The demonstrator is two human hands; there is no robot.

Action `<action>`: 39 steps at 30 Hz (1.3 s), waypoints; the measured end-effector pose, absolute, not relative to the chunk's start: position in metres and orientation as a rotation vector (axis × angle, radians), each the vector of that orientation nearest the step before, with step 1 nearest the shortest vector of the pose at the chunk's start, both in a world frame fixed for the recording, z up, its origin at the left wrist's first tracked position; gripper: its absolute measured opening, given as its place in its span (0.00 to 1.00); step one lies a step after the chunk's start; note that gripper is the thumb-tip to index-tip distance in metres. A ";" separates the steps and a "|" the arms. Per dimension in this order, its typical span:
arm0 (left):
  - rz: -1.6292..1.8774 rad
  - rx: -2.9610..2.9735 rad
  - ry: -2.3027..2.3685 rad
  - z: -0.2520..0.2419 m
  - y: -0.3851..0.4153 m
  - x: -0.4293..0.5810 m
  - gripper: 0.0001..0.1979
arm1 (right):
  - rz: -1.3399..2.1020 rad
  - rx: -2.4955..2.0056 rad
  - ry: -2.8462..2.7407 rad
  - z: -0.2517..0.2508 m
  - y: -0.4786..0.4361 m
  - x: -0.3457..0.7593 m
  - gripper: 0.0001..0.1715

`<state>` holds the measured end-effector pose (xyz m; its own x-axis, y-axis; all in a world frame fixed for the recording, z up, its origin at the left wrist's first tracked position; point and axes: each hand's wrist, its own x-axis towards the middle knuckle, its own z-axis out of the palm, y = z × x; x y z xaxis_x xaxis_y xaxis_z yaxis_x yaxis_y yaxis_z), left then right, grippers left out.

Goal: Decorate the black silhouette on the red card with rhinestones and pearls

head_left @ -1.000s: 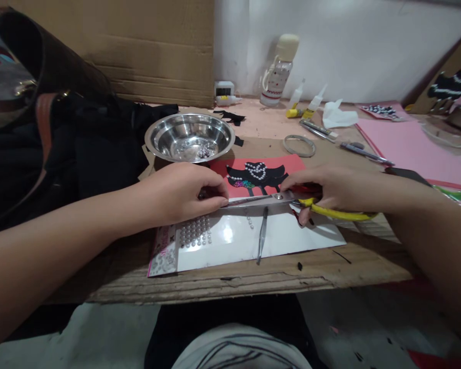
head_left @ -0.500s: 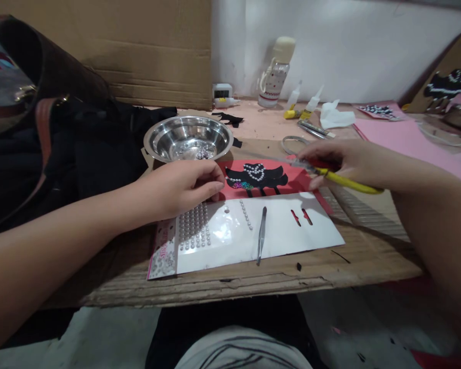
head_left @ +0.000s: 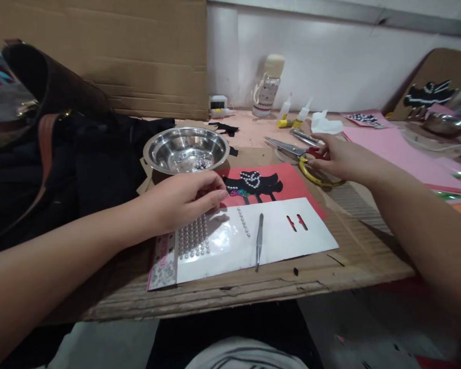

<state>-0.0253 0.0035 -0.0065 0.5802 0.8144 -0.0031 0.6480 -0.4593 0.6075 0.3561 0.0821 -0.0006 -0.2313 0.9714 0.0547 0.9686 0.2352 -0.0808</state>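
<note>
My right hand [head_left: 336,156] grips scissors [head_left: 288,147] with a yellow and red handle, their blades pointing left over the back of the table. My left hand [head_left: 197,197] is closed, thumb and fingertips pinched together over the sheet of stick-on pearls [head_left: 276,236]; anything between them is hidden. Rows of pearls [head_left: 194,241] cover the sheet's left part, and a short single row sits mid-sheet. Metal tweezers [head_left: 259,242] lie across the sheet. Behind it, a red card [head_left: 297,187] carries a black cut-out shape [head_left: 267,183] decorated with pearls and purple-green glitter, partly behind my left fingers.
A steel bowl [head_left: 148,148] with small beads stands behind my left hand. Black fabric and a bag [head_left: 96,159] fill the left side. Glue bottles [head_left: 301,115], a water bottle [head_left: 267,89] and a tissue [head_left: 326,123] stand or lie along the wall. Pink sheets [head_left: 392,154] lie right.
My right hand has carried the scissors back and slightly right, away from the red card, and their blades now show clearly. My left hand stays nearly in place; the view has tilted up slightly.
</note>
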 end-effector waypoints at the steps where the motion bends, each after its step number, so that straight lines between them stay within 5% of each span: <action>1: 0.395 2.257 1.162 -0.007 0.003 -0.025 0.14 | 0.010 -1.951 -2.336 0.003 0.078 0.350 0.39; 7: 0.440 2.230 1.193 -0.006 0.001 -0.024 0.16 | 0.109 -1.624 -2.228 0.034 0.031 0.268 0.15; 12: 0.492 2.303 1.180 -0.006 0.001 -0.024 0.20 | 0.536 -1.183 -2.509 0.041 0.008 0.207 0.14; 20: 0.560 2.324 1.188 -0.010 -0.001 -0.024 0.21 | 1.179 -0.946 -1.957 -0.002 0.015 0.193 0.15; 39: 0.547 2.364 1.135 -0.018 0.002 -0.024 0.24 | 1.051 -0.837 -2.094 -0.008 0.016 0.204 0.06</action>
